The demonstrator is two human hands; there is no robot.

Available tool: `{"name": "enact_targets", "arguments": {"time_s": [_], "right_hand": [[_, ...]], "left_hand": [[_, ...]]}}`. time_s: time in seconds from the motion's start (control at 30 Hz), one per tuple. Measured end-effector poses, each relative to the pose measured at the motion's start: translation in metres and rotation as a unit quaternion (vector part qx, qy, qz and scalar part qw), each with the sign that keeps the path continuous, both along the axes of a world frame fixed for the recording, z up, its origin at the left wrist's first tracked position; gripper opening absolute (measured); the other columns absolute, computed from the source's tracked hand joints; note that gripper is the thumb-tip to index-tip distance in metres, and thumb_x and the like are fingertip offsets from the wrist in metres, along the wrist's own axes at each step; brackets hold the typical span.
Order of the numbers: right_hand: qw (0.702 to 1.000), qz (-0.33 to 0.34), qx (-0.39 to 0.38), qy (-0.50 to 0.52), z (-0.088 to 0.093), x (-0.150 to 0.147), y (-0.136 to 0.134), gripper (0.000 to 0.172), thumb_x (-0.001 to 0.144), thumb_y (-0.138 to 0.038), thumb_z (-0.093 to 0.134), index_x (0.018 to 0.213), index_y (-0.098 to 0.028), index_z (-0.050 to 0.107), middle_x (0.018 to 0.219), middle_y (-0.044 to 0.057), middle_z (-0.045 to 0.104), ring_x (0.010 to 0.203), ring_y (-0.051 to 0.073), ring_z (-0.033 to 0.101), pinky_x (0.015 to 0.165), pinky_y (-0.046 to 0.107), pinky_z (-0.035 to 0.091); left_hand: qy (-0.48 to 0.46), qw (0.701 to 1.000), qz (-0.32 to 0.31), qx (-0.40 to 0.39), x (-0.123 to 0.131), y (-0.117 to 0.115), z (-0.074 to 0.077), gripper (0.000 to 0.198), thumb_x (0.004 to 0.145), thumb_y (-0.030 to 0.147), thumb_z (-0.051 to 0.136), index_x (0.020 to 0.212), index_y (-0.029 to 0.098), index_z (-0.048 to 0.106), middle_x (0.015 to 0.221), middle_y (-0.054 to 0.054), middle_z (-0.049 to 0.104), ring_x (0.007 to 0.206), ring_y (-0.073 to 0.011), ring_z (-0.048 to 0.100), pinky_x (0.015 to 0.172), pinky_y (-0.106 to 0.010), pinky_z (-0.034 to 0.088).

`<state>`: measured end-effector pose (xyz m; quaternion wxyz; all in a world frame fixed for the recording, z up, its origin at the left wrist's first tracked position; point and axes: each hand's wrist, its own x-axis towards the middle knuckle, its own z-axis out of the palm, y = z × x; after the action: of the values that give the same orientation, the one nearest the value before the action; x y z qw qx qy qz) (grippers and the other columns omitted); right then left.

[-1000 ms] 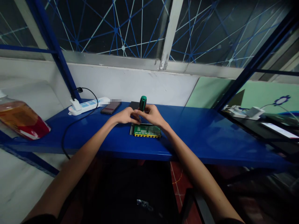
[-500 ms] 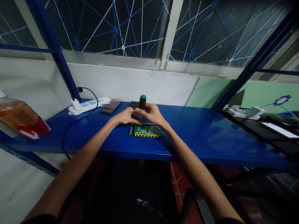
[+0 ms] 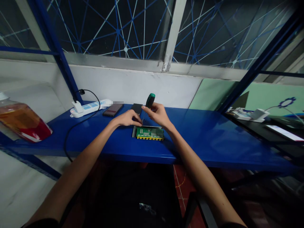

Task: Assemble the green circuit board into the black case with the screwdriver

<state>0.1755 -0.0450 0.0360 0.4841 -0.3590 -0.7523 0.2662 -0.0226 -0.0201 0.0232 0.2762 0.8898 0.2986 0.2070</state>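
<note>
A screwdriver [image 3: 150,100] with a black and green handle is gripped in my right hand [image 3: 159,113]. It leans to the right, and its thin shaft points down to the back left edge of a circuit board. The green circuit board [image 3: 150,131], with a row of yellow ports along its front, sits in a shallow metal casing [image 3: 134,131]. My left hand [image 3: 129,117] is closed beside the screwdriver's tip, at the casing's back left corner. Whatever lies between its fingertips is too small to make out.
A black flat object [image 3: 137,108] lies behind my hands on the blue table [image 3: 197,136]. Left of it are a phone [image 3: 113,109] and a white power strip [image 3: 92,107] with a black cable [image 3: 68,133]. A bottle [image 3: 22,122] stands far left; a lit phone [image 3: 284,132] lies far right.
The screwdriver has gone from nearly upright to leaning right, its handle shifting right with my right hand. The shaft now shows between my hands. My left hand stays near the same corner.
</note>
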Motion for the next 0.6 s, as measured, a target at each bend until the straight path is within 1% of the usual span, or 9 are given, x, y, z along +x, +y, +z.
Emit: {"name": "enact_targets", "arguments": {"time_s": [0.07,0.17,0.23,0.3,0.37,0.43,0.6], "right_hand": [[1.0,-0.018,0.004,0.015,0.0,0.0,0.001,0.041,0.082,-0.058,0.059,0.069,-0.021,0.05,0.058,-0.003,0.042,0.054,0.011,0.038,0.052,0.029,0.03],[0.997,-0.061,0.019,0.038,0.002,0.001,0.001,0.041,0.082,-0.059,0.058,0.071,-0.02,0.052,0.059,-0.002,0.044,0.056,0.012,0.039,0.053,0.029,0.031],[0.994,-0.088,0.032,0.048,0.004,0.002,0.001,0.041,0.082,-0.059,0.058,0.069,-0.021,0.051,0.059,-0.002,0.045,0.056,0.012,0.039,0.053,0.029,0.032],[0.993,-0.103,0.041,0.046,0.005,0.004,0.001,0.042,0.082,-0.059,0.058,0.066,-0.021,0.048,0.058,-0.002,0.045,0.055,0.012,0.039,0.054,0.029,0.032],[0.992,-0.113,0.045,0.033,0.005,0.005,0.001,0.043,0.082,-0.06,0.057,0.065,-0.022,0.047,0.058,-0.002,0.045,0.055,0.012,0.04,0.054,0.03,0.032],[0.991,-0.124,0.051,0.019,0.005,0.006,0.002,0.043,0.082,-0.06,0.057,0.065,-0.022,0.047,0.058,-0.002,0.046,0.055,0.012,0.04,0.055,0.03,0.032],[0.984,-0.165,0.067,-0.015,0.005,0.011,0.006,0.042,0.083,-0.059,0.055,0.064,-0.022,0.049,0.059,0.0,0.05,0.055,0.013,0.043,0.054,0.03,0.031]], "left_hand": [[-0.021,0.999,0.027,0.018,-0.001,0.002,-0.002,0.02,0.077,0.034,0.068,0.081,0.016,0.076,0.086,-0.008,0.074,0.079,-0.0182,0.065,0.074,-0.029,0.046],[-0.04,0.994,0.085,0.063,-0.004,0.005,-0.003,0.02,0.077,0.032,0.066,0.083,0.016,0.076,0.085,-0.008,0.074,0.077,-0.0179,0.064,0.072,-0.029,0.045],[-0.027,0.987,0.124,0.096,-0.006,0.007,-0.004,0.021,0.077,0.031,0.065,0.085,0.016,0.076,0.085,-0.008,0.074,0.075,-0.0182,0.063,0.07,-0.029,0.045],[0.013,0.981,0.15,0.119,-0.007,0.01,-0.006,0.021,0.077,0.029,0.063,0.086,0.016,0.077,0.086,-0.008,0.074,0.076,-0.0191,0.064,0.07,-0.029,0.044],[0.059,0.975,0.167,0.132,-0.008,0.012,-0.008,0.021,0.076,0.028,0.062,0.087,0.018,0.077,0.088,-0.008,0.074,0.077,-0.0204,0.064,0.07,-0.03,0.043],[0.083,0.97,0.179,0.14,-0.009,0.013,-0.01,0.022,0.076,0.027,0.062,0.088,0.019,0.078,0.089,-0.008,0.075,0.078,-0.0215,0.064,0.07,-0.031,0.043],[0.068,0.97,0.183,0.144,-0.011,0.015,-0.01,0.024,0.077,0.029,0.06,0.09,0.021,0.078,0.092,-0.007,0.075,0.078,-0.0213,0.064,0.072,-0.032,0.043]]}}
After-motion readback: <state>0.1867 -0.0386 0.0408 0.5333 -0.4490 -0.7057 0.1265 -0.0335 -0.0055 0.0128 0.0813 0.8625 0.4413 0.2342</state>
